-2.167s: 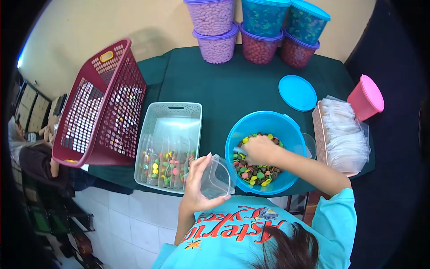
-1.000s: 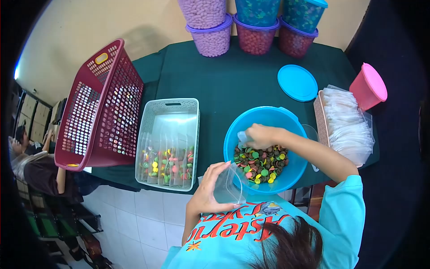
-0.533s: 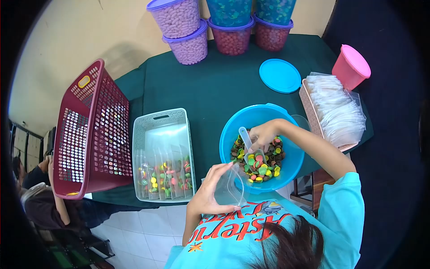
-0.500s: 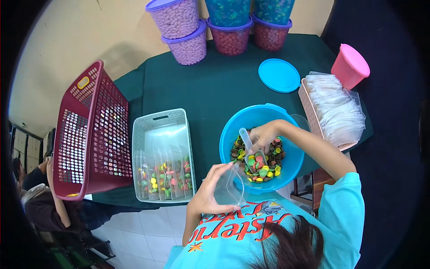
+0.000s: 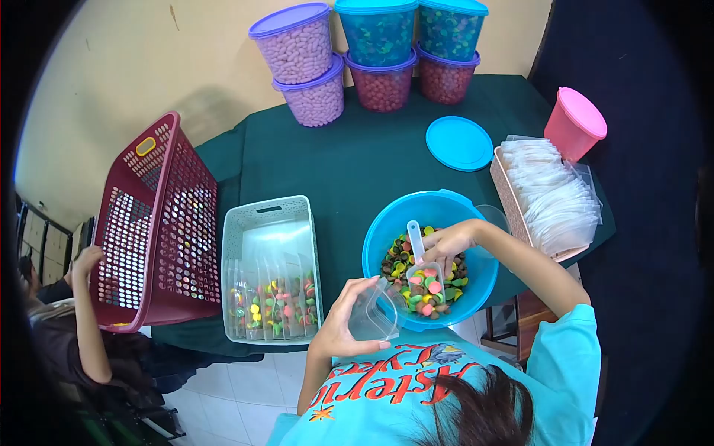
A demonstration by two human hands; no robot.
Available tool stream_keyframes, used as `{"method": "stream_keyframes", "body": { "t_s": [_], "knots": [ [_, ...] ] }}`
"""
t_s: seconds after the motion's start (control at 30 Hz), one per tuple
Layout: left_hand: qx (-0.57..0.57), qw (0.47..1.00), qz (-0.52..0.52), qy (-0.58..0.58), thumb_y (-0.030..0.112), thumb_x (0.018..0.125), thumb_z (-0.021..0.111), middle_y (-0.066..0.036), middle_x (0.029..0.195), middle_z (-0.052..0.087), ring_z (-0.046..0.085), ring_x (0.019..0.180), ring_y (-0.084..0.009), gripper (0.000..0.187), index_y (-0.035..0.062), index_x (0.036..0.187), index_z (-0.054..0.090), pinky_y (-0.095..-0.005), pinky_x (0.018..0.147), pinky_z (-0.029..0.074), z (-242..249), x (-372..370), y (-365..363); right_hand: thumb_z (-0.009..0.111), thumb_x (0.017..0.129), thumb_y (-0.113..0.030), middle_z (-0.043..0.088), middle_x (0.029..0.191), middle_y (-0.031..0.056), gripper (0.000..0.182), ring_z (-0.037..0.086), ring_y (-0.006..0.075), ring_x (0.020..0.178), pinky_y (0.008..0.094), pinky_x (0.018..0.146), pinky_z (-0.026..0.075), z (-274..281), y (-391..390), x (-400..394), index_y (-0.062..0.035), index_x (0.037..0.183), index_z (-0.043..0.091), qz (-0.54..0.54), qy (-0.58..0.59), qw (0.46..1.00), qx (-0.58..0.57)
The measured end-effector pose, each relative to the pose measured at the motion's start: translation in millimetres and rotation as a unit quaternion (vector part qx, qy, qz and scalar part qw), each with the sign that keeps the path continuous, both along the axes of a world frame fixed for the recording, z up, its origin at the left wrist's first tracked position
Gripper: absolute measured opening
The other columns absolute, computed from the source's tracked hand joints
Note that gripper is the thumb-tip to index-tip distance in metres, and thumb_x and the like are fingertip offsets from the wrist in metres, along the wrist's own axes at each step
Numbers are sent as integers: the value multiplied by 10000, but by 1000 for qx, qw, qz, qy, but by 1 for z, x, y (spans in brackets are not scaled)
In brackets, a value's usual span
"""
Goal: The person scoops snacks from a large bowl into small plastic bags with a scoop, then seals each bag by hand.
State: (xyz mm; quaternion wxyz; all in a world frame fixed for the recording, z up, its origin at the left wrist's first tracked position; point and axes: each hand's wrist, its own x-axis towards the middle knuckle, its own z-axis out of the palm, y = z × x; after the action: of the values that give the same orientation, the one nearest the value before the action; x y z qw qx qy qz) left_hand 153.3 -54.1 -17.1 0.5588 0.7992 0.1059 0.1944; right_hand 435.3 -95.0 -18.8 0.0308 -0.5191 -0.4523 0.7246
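My left hand [image 5: 343, 321] grips a clear plastic pouch [image 5: 372, 316] between thumb and fingers; its mouth is spread wide beside the blue tub. Inside that blue tub [image 5: 373, 223] lie small button-shaped candies [image 5: 394, 256] in brown, green, yellow and pink. A clear scoop [image 5: 414, 236] rests among them, its handle pointing up and its cup heaped with candies. My right hand [image 5: 448, 241] reaches in with bent fingers at the scoop's side, closed against it; the fingertips are partly hidden.
A pale basket [image 5: 268, 210] holds filled pouches [image 5: 271, 308]. Left stands a maroon basket [image 5: 197, 230], with another person's hand [image 5: 88, 259] at its side. A pink basket [image 5: 509, 193] of empty pouches [image 5: 547, 197], a blue lid [image 5: 459, 143], a pink container [image 5: 573, 123] and stacked tubs [image 5: 379, 85] stand around.
The view has tilted upward slightly. My right hand has shifted a little right with the scoop, whose cup shows more candies. The other person's hand now touches the maroon basket.
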Motion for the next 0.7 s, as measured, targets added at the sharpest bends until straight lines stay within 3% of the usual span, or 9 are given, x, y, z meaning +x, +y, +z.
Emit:
{"method": "stream_keyframes", "body": {
  "t_s": [0.07, 0.3, 0.37, 0.4, 0.47, 0.53, 0.7],
  "knots": [
    [-34, 999, 8, 10, 264, 481, 804, -123, 1153, 398, 399, 1107, -243, 947, 5, 1272, 351, -343, 938, 302, -1, -3, -1, 424, 881, -356, 473, 1135, 213, 531, 606, 265, 868, 340, 796, 503, 8, -2, -2, 16, 1245, 320, -42, -3, 998, 42],
    [-69, 995, 71, -19, 257, 483, 801, -124, 1168, 406, 410, 1115, -238, 927, -3, 1260, 367, -352, 946, 304, 3, -14, -11, 418, 880, -403, 481, 1135, 213, 559, 602, 246, 877, 327, 765, 505, 23, -6, -5, 7, 1250, 327, -99, 46, 991, 81],
    [-26, 992, 120, 8, 255, 485, 800, -127, 1168, 413, 429, 1099, -243, 917, -5, 1256, 375, -356, 944, 310, 14, -20, -17, 416, 889, -387, 489, 1127, 206, 519, 601, 251, 878, 335, 759, 507, 29, -7, -6, 0, 1229, 353, -115, 58, 988, 83],
    [15, 987, 157, -13, 222, 500, 799, -126, 1121, 452, 466, 1050, -241, 864, 11, 1237, 401, -351, 889, 372, 19, -20, -20, 416, 889, -387, 489, 1127, 206, 519, 601, 251, 878, 335, 759, 507, 28, -7, -6, 0, 1229, 353, -106, 59, 989, 81],
    [52, 980, 193, -9, 218, 502, 800, -128, 1122, 455, 474, 1034, -239, 855, 9, 1232, 407, -348, 880, 380, 31, -20, -25, 463, 885, -331, 470, 1178, 175, 502, 540, 240, 1014, 359, 813, 475, 25, -5, -3, -5, 1248, 345, -165, 133, 974, 82],
    [115, 963, 244, 4, 225, 512, 803, -138, 1110, 463, 494, 996, -241, 831, 2, 1216, 421, -350, 860, 401, 38, -16, -31, 465, 886, -316, 476, 1175, 162, 463, 535, 230, 1022, 361, 815, 474, 37, -7, -3, -8, 1219, 371, -194, 154, 964, 96],
    [139, 938, 316, 34, 250, 482, 816, -117, 1031, 496, 515, 946, -222, 840, 6, 1190, 434, -343, 839, 396, 41, 16, -46, 472, 881, -329, 511, 1137, 133, 397, 547, 220, 1002, 357, 772, 484, 61, -9, 10, -27, 1136, 431, -293, 153, 928, 174]
  ]
}}
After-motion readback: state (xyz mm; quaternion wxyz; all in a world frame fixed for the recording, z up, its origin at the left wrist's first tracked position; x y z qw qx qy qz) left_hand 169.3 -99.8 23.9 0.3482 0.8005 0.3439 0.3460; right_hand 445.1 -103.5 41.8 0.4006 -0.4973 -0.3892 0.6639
